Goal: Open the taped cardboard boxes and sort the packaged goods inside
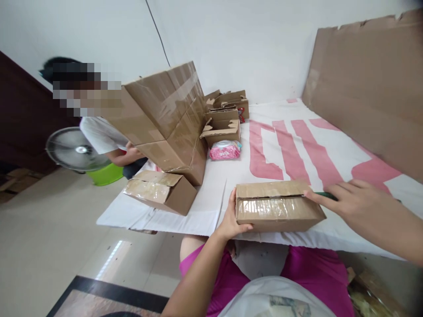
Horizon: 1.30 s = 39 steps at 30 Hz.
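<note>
A taped cardboard box [280,219] lies at the table's front edge before me. My left hand [230,220] grips its left end, thumb along the front face and fingers around the side. In my right hand [346,198], closed at the box's far right corner, is a slim green-handled cutter [325,195]. Its tip meets the seam between the top flap and the shiny tape, and the blade is mostly hidden. The tape along this upper edge shows a dark gap beneath the flap.
Left stand a smaller taped box [160,189] and a tall stack of boxes [165,114]. Behind are an opened box [221,127] and a pink wipes pack [225,150]. A co-worker [105,136] sits beyond the stack, near a fan [77,147]. A large cardboard sheet [366,83] leans right.
</note>
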Available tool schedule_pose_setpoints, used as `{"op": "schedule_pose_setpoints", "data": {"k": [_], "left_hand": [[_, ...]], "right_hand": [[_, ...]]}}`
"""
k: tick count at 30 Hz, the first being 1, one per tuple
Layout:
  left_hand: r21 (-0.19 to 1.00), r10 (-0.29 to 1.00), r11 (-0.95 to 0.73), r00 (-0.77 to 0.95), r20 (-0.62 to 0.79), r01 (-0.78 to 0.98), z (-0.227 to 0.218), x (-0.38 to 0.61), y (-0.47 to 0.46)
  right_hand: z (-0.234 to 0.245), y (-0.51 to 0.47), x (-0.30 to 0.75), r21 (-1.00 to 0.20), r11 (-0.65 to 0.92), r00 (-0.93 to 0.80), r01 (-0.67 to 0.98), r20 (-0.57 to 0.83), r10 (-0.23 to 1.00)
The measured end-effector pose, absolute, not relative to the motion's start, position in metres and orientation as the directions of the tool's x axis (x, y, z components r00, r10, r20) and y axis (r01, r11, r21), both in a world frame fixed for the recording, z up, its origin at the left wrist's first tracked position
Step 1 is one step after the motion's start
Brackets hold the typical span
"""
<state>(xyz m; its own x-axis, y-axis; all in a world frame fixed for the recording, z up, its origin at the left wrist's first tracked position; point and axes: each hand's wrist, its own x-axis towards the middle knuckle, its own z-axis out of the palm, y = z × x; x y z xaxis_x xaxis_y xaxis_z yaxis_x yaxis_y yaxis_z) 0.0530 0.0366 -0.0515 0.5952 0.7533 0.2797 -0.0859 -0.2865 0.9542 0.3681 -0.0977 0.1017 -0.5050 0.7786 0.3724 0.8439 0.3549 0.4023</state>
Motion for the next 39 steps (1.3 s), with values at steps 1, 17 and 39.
{"op": "schedule_pose_setpoints", "data": {"k": [1,17,39], "left_hand": [[0.954,0.752,-0.289,0.597,0.278,-0.080,-0.053,0.053,0.036],[0.879,0.566,-0.464,0.727,0.389,-0.110,-0.003,0.034,0.051],[0.945,0.750,-0.327,0.600,0.278,-0.028,-0.001,0.056,0.055]], "right_hand": [[0.101,-0.102,0.378,0.365,0.347,-0.480,0.864,0.388,0.787],[-0.059,-0.148,0.444,-0.079,-0.091,0.109,0.993,0.278,0.954],[0.028,-0.103,0.341,-0.203,0.349,-0.186,0.915,0.554,0.812]]}}
